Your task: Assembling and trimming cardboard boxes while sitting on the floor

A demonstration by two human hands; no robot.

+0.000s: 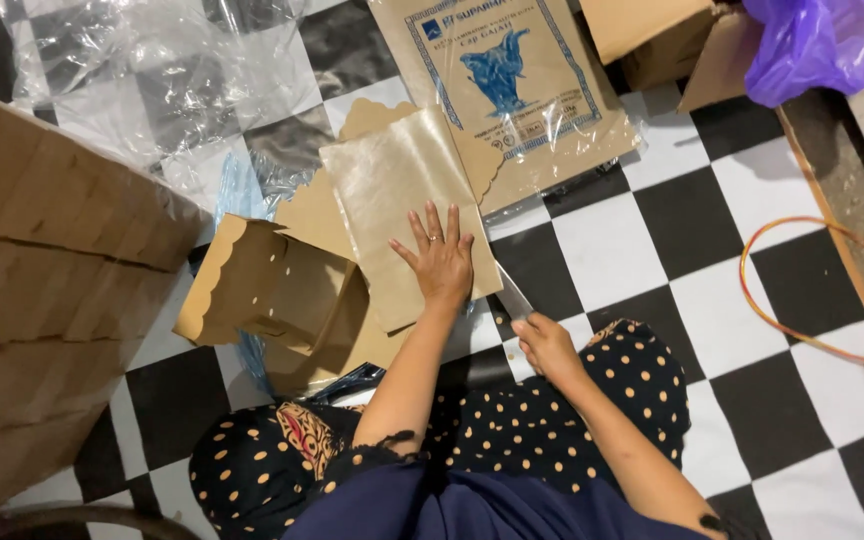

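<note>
Here, left hand [439,262] lies flat and spread on brown paper [402,200]; right hand [545,343] grips a blade [512,295] along its edge.

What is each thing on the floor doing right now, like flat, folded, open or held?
Left hand: open, pressed flat on the paper stack.
Right hand: closed around a thin blade.
Thin blade: held, its tip at the stack's edge.
Stack of brown paper sheets: lying flat.
Scallop-edged brown cardboard box: partly folded, open.
Clear-wrapped pack of brown paper: flat, wrapped.
Purple plastic bag: crumpled.
Orange cable: looped on the floor.
</note>
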